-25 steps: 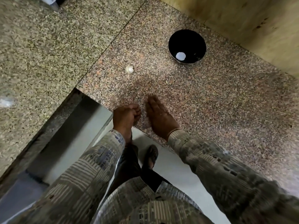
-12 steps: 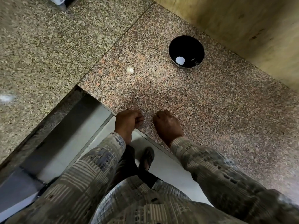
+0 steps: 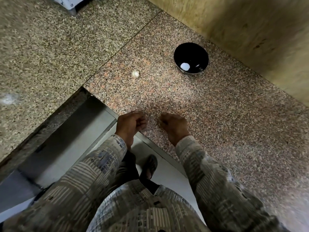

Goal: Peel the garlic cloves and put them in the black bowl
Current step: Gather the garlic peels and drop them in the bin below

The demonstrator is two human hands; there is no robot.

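Curling up from flat a second ago, right hand (image 3: 173,126) now matches left hand (image 3: 130,125); both fisted, gripping nothing visible.

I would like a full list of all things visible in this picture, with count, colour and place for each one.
counter: two slabs, pinkish right, grey-beige left
wall panel: one, yellowish-brown, behind the counter
black bowl: one, on the pinkish slab near the wall panel; white spot inside, clove or reflection unclear
garlic: one, whitish, left of the black bowl, apart from it
white object: one, top left corner, mostly cut off
sandal: one, dark, on the pale floor
sleeves: two, patterned grey-beige
left hand: one, fingers curled, at the counter edge
right hand: one, fingers curled, over the counter
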